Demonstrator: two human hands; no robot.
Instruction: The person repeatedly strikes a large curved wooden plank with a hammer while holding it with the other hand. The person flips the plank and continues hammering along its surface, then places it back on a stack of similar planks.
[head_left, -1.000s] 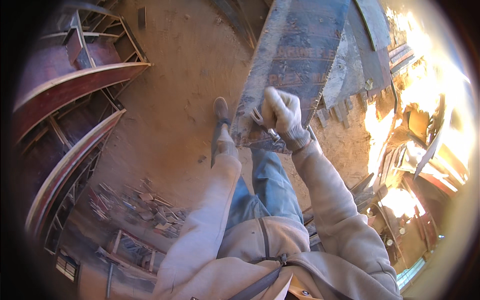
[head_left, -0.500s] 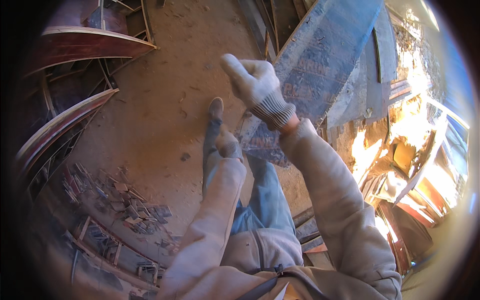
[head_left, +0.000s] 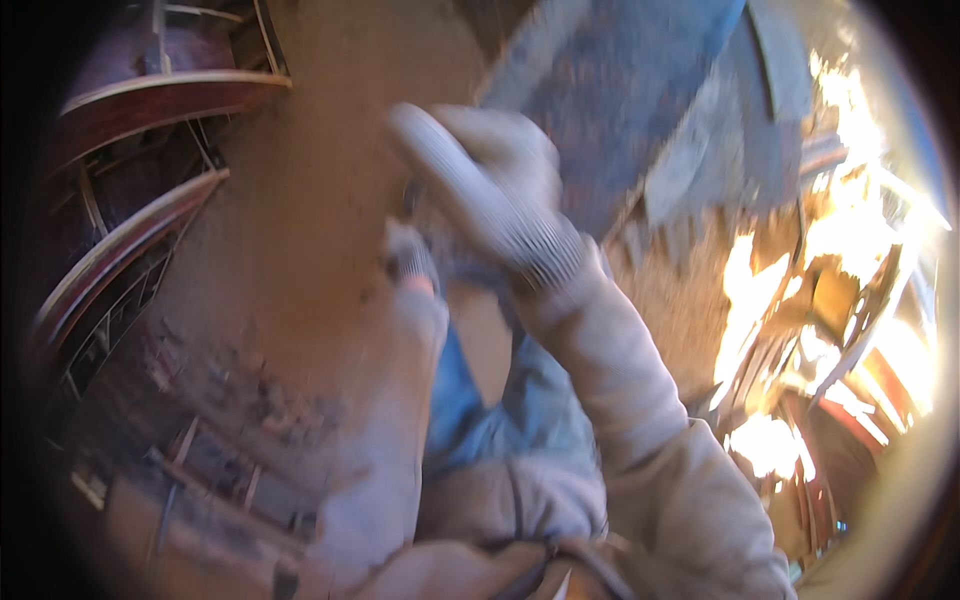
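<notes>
The view is badly motion-blurred. My right hand (head_left: pixel 480 190), in a white knit glove, is raised in front of a large grey-blue weathered panel (head_left: pixel 640 100) that leans up toward the top right. Its fingers stretch toward the upper left with nothing seen in them, and it looks lifted off the panel. My left hand (head_left: pixel 410 258), also gloved, sits lower, by the panel's bottom edge. Blur hides whether it grips that edge. Pale sleeves and blue trousers fill the lower middle.
Curved dark red frames (head_left: pixel 150 95) and another arched rail (head_left: pixel 120 255) stand on the left. Scattered scrap pieces (head_left: pixel 250 400) lie on the brown dirt ground (head_left: pixel 320 150). Sunlit metal debris (head_left: pixel 830 300) is piled on the right.
My right hand has come off the panel's lower edge and risen up and to the left. The view has swung and blurred. The left hand stays near the panel's bottom edge.
</notes>
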